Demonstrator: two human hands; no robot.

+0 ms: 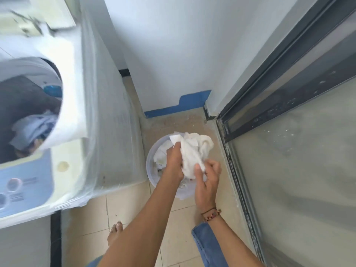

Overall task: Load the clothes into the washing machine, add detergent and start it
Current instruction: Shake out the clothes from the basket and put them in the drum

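both my hands are over the pale round laundry basket on the tiled floor, which sits just beside the washing machine. my left hand is clenched around a bunched white cloth, fingers curled into the fabric at its left edge. my right hand grasps the same cloth from its lower right, thumb pinching the fabric. the cloth is lifted partly above the basket; more white laundry lies inside. the machine's lid is up and its drum is open, with bluish garments already in it. control panel at the near edge, blurred. beaded bracelet on my right wrist.
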